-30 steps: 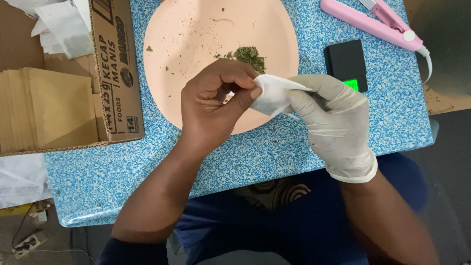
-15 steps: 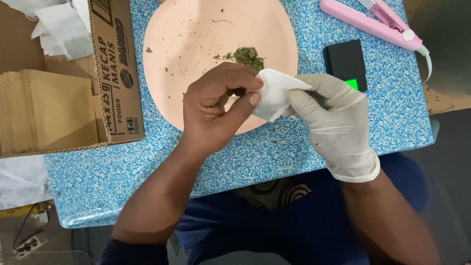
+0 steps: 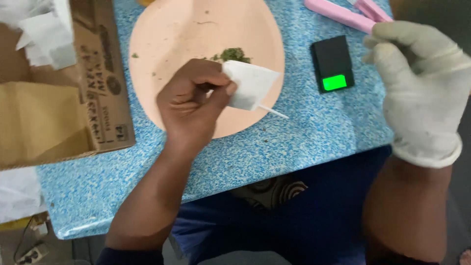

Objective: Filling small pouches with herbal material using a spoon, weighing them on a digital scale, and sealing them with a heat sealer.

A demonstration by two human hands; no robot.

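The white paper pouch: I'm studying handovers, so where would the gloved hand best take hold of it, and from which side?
Probably the free right corner of the white paper pouch, coming from the right. The left hand pinches its left edge, leaving that corner open over the pink plate. The gloved right hand is already on that side.

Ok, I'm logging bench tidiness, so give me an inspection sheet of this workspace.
Surface: blue speckled table, green crumbs scattered.
Job's things: small white paper pouch with a thin stem; pink round plate with a pile of green dried herb.
Clutter: black pocket scale with lit green screen; pink tool; cardboard box of brown bags.
Hands: bare left hand pinches the pouch; gloved right hand lifted, empty.
Cables: one near a floor socket.
Surroundings: floor, white plastic.
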